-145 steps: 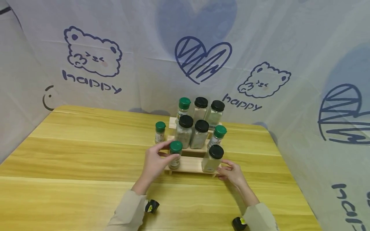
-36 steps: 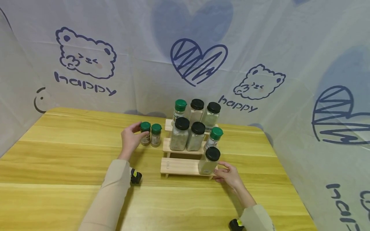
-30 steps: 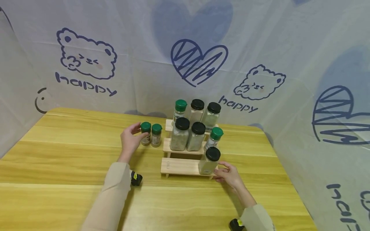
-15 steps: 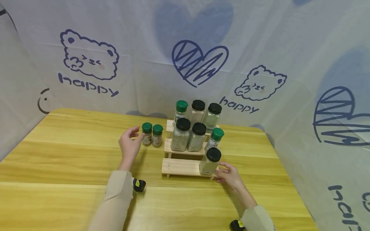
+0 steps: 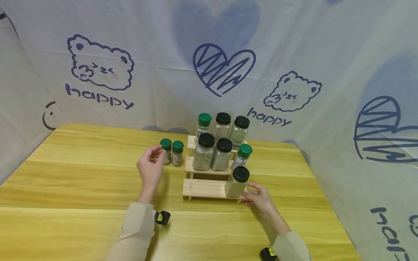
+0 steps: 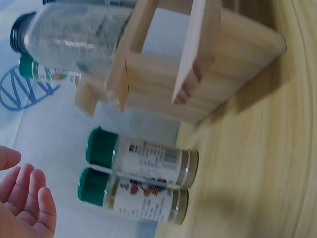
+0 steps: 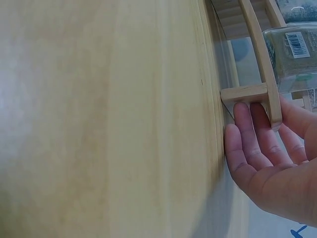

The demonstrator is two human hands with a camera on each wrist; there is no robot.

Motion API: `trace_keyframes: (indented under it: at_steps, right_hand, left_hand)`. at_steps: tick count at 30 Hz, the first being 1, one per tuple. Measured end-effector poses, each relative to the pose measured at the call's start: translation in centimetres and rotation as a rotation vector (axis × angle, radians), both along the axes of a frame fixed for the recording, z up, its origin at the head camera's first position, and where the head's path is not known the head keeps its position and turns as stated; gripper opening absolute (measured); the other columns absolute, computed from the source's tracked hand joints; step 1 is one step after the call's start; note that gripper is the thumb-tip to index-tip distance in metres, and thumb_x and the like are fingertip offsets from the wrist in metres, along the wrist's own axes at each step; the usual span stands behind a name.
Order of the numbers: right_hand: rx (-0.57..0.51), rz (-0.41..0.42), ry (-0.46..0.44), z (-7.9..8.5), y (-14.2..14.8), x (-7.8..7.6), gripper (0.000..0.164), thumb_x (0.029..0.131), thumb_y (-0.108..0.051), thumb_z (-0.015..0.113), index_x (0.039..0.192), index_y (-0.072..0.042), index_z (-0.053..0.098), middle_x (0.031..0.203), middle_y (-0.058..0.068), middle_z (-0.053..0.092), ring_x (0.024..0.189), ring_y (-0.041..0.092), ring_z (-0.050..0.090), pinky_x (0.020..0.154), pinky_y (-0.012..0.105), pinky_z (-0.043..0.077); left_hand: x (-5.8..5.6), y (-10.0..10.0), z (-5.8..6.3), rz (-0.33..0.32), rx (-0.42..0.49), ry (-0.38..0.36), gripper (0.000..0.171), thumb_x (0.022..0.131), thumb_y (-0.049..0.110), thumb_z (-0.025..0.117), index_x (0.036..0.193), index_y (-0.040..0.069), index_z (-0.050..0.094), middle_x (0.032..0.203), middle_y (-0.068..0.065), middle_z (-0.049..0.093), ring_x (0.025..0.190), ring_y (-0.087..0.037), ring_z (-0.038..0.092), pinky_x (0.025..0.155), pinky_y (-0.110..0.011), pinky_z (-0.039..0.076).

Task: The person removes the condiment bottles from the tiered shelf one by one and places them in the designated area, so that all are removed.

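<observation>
Two green-capped spice jars stand upright side by side on the table, left of the rack: the outer jar [image 6: 143, 198] and the inner jar [image 6: 141, 156]. My left hand [image 5: 151, 166] is just left of the outer one, fingers loosely bent and holding nothing. The left wrist view shows a gap between fingertips and caps. A three-tier wooden spice rack [image 5: 205, 188] stands at centre. With fingers under the right end of its front tier and thumb on the other side, my right hand [image 7: 277, 168] grips it. A black-lidded jar [image 5: 236, 185] stands on that tier beside it.
On the middle tier are two black-lidded jars [image 5: 204, 156] and a green-capped jar [image 5: 242, 158]. The top tier bears another green-capped jar [image 5: 204, 128] and two black-lidded ones. A printed cloth [image 5: 156, 87] hangs behind the wooden table [image 5: 81, 174].
The left hand has carried a green-capped spice jar from the rack's front tier to the table, let it go and drawn back slightly toward me. The right hand has stayed at the rack.
</observation>
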State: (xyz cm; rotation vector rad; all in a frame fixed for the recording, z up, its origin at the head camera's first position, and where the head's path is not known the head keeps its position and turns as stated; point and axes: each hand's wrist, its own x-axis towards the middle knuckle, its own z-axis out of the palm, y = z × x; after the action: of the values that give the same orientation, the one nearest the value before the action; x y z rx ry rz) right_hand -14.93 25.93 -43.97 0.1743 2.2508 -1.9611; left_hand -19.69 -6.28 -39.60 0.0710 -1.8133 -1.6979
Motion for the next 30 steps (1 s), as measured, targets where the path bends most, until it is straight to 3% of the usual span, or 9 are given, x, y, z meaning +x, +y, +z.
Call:
trace_keyframes:
  at_steps: [7,15,19,25,30]
  right_hand:
    - [-0.007,0.016,-0.001,0.0,0.3,-0.4,0.04,0.084,0.007,0.054,0.121,0.014,0.038,0.08,0.01,0.065,0.067,0.021,0.064,0.06,0.032,0.054]
    - [-0.016,0.034,-0.007,0.1,0.5,-0.7,0.041,0.085,0.006,0.054,0.121,0.014,0.037,0.08,0.009,0.065,0.068,0.02,0.064,0.061,0.033,0.054]
    - [-0.011,0.032,-0.007,0.2,0.6,-0.9,0.041,0.085,0.006,0.054,0.121,0.014,0.038,0.08,0.01,0.065,0.068,0.021,0.064,0.061,0.033,0.054]
    - [-0.017,0.047,-0.006,0.4,0.7,-1.1,0.041,0.085,0.006,0.054,0.122,0.015,0.037,0.08,0.01,0.065,0.068,0.021,0.064,0.061,0.033,0.054]
    - [-0.019,0.055,-0.004,0.4,0.8,-1.0,0.042,0.085,0.006,0.054,0.122,0.015,0.036,0.08,0.009,0.065,0.069,0.022,0.064,0.062,0.033,0.054]
  left_hand:
    - [0.7,1.5,0.5,-0.06,-0.014,0.048,0.015,0.078,-0.004,0.064,0.092,-0.01,0.064,0.082,-0.019,0.064,0.067,-0.004,0.054,0.057,-0.013,0.043]
    - [1.4,3.1,1.1,-0.104,-0.053,0.09,0.01,0.078,-0.005,0.064,0.088,-0.009,0.065,0.08,-0.017,0.065,0.067,-0.017,0.057,0.057,-0.017,0.045]
    - [2.3,4.2,2.2,-0.137,-0.064,0.079,0.009,0.078,-0.008,0.062,0.086,-0.011,0.064,0.08,-0.02,0.064,0.067,-0.024,0.058,0.059,-0.021,0.048]
    - [2.9,5.8,2.5,-0.194,-0.064,0.091,0.009,0.079,-0.007,0.062,0.086,-0.012,0.063,0.08,-0.019,0.064,0.068,-0.021,0.06,0.061,-0.028,0.051]
    - [3.7,6.9,3.5,-0.239,-0.054,0.086,0.009,0.077,-0.011,0.061,0.086,-0.014,0.062,0.081,-0.022,0.064,0.071,-0.029,0.06,0.06,-0.033,0.051]
